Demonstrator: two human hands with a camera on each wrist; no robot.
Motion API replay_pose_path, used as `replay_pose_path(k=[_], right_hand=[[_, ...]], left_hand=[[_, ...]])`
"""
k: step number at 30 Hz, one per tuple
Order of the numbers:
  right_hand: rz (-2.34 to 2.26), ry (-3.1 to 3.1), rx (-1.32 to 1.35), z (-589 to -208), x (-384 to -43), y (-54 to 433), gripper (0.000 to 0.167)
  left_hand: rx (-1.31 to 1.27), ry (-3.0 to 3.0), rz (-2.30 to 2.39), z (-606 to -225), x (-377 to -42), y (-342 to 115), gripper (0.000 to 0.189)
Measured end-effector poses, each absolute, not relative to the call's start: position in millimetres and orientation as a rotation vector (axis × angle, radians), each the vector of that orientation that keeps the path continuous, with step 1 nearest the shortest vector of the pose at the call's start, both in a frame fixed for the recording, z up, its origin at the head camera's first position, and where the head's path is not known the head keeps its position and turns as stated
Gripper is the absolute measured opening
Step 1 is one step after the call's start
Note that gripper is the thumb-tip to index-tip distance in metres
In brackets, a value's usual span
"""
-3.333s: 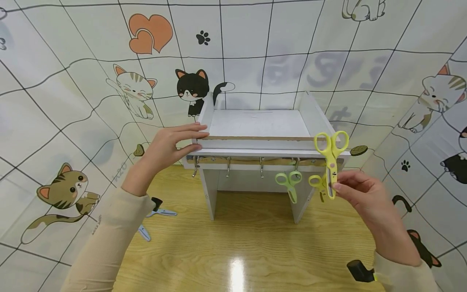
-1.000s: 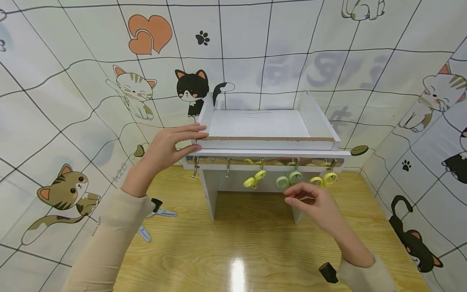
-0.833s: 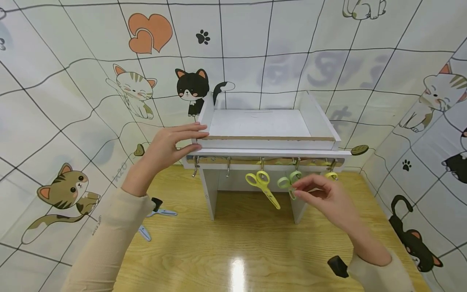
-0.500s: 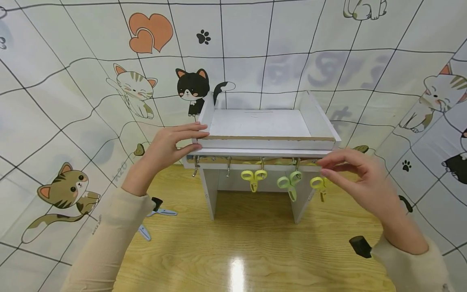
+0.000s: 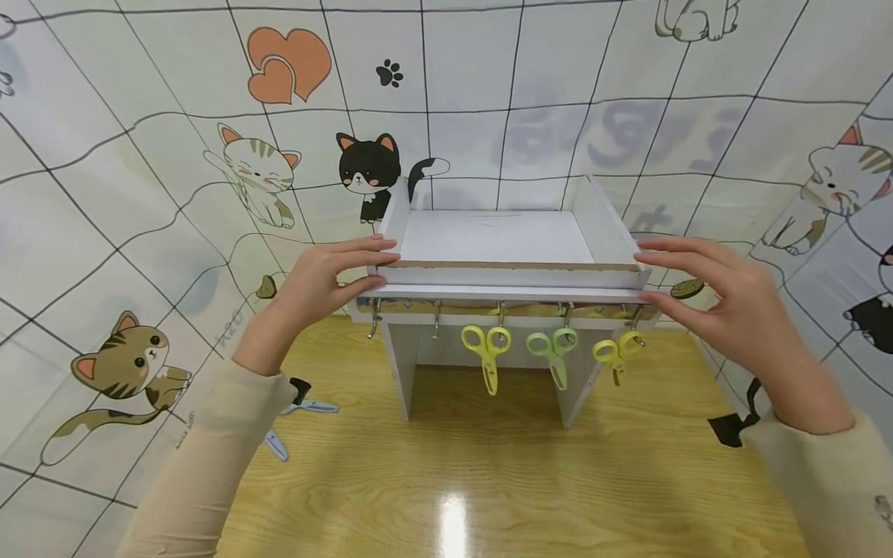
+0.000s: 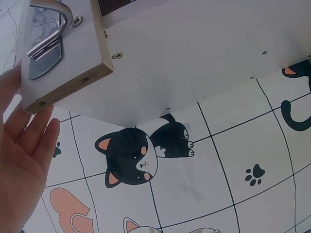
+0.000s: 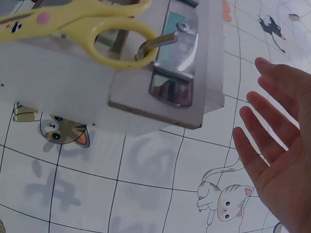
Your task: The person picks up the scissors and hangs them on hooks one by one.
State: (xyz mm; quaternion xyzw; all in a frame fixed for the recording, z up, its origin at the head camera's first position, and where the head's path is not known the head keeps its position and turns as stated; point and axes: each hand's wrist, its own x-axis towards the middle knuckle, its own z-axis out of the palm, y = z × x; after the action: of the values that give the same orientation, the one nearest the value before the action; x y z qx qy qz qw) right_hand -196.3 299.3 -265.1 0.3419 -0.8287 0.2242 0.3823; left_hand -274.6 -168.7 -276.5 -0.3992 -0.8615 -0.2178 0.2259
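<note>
My left hand [image 5: 317,283] holds the left front corner of a white wooden shelf [image 5: 495,232], its thumb at the front edge and fingers along the side. Open, with fingers spread, my right hand [image 5: 739,298] is at the shelf's right front corner; the right wrist view shows a gap between that hand and the board. From metal hooks under the front edge hang yellow scissors [image 5: 491,360] in the middle, green scissors [image 5: 556,358] beside them, and another yellow pair [image 7: 77,24] at the right end.
Two hooks, a left-end hook [image 5: 374,318] and its neighbouring hook [image 5: 436,319], bear nothing. Blue scissors [image 5: 317,406] lie on the wood-grain surface [image 5: 446,465] by my left sleeve. A cat-print wall [image 5: 467,62] rises close behind and on both sides.
The yellow scissors that my right hand pinched now hang on the middle hook. After passing the green pair, the right hand moved right and up to the shelf's corner. The left hand stayed put.
</note>
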Motion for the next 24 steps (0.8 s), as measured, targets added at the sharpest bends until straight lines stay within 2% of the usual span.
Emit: replay_pose_path(k=[10, 17, 21, 24], right_hand=[[0.542, -2.227, 1.061, -275.1, -215.5, 318.3, 0.057], [0.507, -2.214, 1.017, -283.4, -217.1, 317.1, 0.057], [0.487, -2.158, 1.011, -285.8, -217.7, 315.4, 0.054], [0.496, -2.146, 1.006, -287.4, -218.1, 314.6, 0.052]], left_hand=[[-1.108, -2.366, -0.617, -278.0, -275.4, -168.6, 0.040], [-1.113, -2.357, -0.646, -278.9, -275.4, -168.8, 0.041], [-1.104, -2.384, -0.835, -283.1, -276.6, -171.4, 0.040], [-1.042, -2.377, -1.146, -292.2, -277.5, -180.2, 0.040]])
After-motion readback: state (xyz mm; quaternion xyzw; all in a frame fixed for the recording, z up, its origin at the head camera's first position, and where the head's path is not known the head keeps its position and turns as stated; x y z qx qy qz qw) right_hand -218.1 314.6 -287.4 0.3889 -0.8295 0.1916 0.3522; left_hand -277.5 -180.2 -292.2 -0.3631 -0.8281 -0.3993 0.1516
